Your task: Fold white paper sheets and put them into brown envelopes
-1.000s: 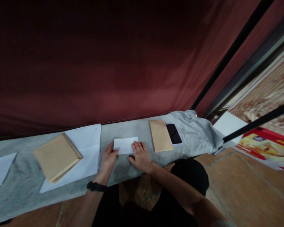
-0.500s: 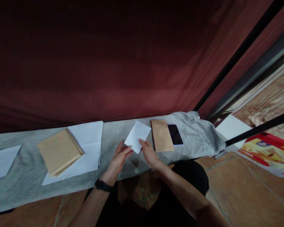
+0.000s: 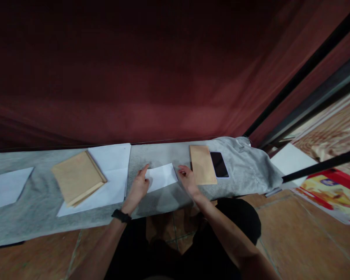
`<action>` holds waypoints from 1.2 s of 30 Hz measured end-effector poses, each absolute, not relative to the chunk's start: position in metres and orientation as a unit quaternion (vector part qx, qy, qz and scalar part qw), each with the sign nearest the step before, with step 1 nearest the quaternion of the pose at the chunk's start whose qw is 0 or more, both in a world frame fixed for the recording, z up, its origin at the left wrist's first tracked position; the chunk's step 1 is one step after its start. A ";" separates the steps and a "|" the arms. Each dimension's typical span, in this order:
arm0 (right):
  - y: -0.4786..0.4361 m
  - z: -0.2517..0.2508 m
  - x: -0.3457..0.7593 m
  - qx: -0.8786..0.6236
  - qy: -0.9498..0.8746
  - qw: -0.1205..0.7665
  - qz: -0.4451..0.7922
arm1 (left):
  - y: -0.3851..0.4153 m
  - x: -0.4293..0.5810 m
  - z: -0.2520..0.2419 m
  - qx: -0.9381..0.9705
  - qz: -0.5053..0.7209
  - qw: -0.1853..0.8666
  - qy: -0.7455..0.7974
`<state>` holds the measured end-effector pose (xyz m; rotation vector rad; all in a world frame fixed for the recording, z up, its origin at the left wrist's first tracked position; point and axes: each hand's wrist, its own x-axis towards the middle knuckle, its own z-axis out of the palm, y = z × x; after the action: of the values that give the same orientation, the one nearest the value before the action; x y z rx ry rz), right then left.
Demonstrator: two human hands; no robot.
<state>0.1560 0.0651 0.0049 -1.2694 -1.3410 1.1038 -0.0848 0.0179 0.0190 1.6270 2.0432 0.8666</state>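
white folded sheet (image 3: 161, 177): matt paper; phone (image 3: 219, 164): glossy; cloth (image 3: 251, 165): soft grey

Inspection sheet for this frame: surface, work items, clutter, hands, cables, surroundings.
Surface: grey felt-covered bench.
Job's things: paper, white, lying between the hands.
Clutter: envelope stack on white sheets; single envelope; phone; bunched cloth.
Hands: left hand at the paper's left end, right hand at its right end; grip unclear.
Cables: nothing seen.
Surroundings: red curtain behind, tiled floor.
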 end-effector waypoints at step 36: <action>0.024 -0.010 0.140 -0.484 -0.862 0.151 0.012 | -0.029 -0.033 0.001 0.730 0.125 -0.058 0.669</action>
<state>0.1405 0.0242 -0.0100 -1.3909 -2.4737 0.0350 -0.0330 -0.0292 0.0013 2.3817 2.1841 0.4083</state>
